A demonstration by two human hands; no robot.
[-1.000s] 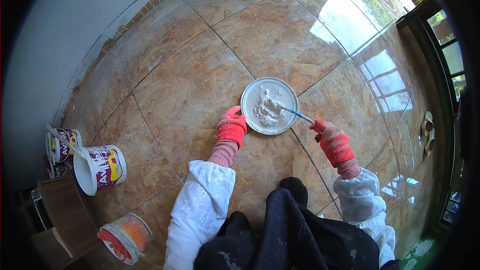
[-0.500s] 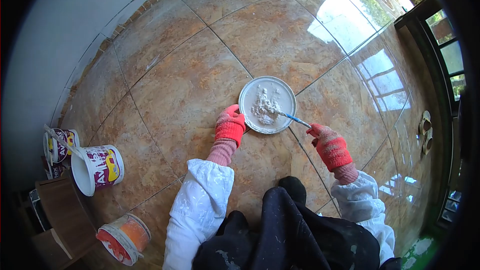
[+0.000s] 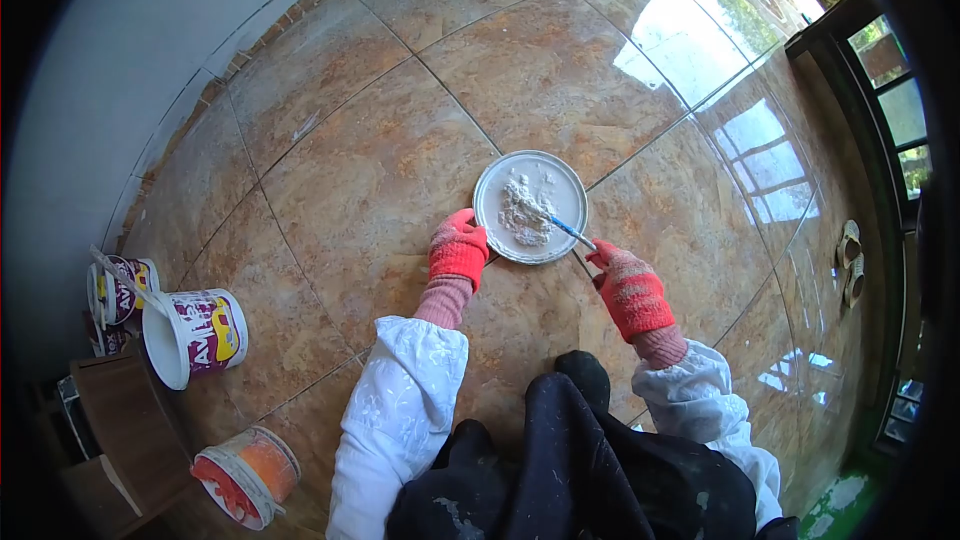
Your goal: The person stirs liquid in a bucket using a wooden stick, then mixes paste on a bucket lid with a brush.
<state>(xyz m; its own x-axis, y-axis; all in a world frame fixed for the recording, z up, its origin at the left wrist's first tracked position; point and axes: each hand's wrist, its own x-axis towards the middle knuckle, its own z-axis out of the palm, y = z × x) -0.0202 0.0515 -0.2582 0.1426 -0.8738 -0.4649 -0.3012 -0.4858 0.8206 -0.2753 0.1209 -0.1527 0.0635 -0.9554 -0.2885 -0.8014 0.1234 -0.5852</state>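
White, lumpy paste sits heaped on a round, pale, rimmed lid, which is flat on the glossy brown tiled floor. A slim blue-and-white tool has its tip in the paste, can't tell what kind. Red-gloved right hand is closed around the tool's end; red-gloved left hand has fingers curled at the lid's near-left rim. Well left of the lid: a white, purple and yellow plastic bucket. Pale sandals lie far right of it.
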